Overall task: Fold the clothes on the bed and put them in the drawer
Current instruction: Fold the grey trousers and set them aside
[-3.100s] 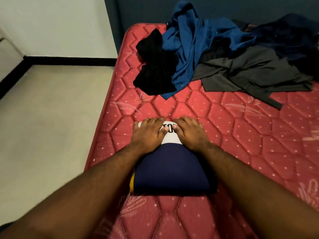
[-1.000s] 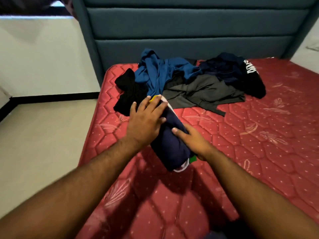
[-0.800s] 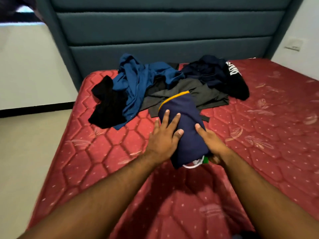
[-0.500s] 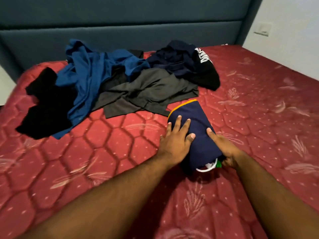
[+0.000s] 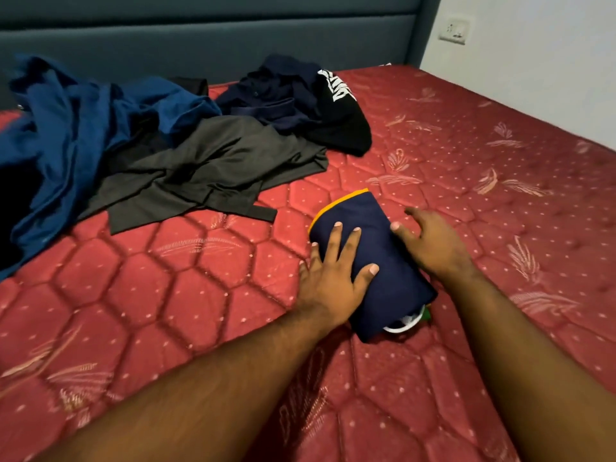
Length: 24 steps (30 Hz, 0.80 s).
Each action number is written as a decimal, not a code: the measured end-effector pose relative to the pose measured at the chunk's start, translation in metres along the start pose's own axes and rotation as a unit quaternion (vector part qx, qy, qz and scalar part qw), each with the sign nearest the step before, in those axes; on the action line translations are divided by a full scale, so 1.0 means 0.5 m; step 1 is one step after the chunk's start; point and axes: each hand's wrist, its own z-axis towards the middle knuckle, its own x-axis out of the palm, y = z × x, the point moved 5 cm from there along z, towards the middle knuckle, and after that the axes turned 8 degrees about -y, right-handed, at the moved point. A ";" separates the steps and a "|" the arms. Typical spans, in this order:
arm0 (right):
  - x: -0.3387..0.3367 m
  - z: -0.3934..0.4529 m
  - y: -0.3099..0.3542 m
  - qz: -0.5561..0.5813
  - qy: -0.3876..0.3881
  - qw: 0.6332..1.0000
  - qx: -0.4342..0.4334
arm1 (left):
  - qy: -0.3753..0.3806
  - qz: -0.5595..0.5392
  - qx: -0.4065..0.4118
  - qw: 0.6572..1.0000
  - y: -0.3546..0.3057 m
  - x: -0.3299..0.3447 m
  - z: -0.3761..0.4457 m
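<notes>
Head view. The folded navy garment with a yellow-orange edge (image 5: 370,258) lay flat on the red quilted mattress (image 5: 200,295), just in front and to the right of the loose clothes pile. Half a second earlier it was held tilted between both hands; three seconds earlier it sat at the near left edge of the mattress, white lettering up. It had thus been shifted rightward and set down past the pile.

The left hand (image 5: 333,275) rested on top of the bundle, fingers straight and spread, pressing rather than gripping. The right hand (image 5: 433,241) lay against the bundle's right side, fingers loosely extended, with nothing pinched.

Beyond the bundle, the pile remained unfolded: a crumpled blue shirt (image 5: 83,128), a dark grey garment (image 5: 213,171), and a navy and black item with white print (image 5: 316,105).

Judgement: one piece was folded and parked, not yet in any drawer; no drawer was visible. Several pieces were left to fold.
</notes>
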 end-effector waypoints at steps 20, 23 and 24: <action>0.149 0.021 0.316 -0.186 0.089 0.945 -0.255 | 0.042 0.113 -0.085 0.989 0.283 -0.223 0.027; 0.274 0.039 0.381 -0.146 0.169 0.946 -0.235 | 0.022 0.139 -0.121 0.983 0.414 -0.269 0.064; 0.312 0.043 0.400 -0.140 0.189 0.944 -0.231 | 0.021 0.139 -0.125 0.982 0.449 -0.280 0.080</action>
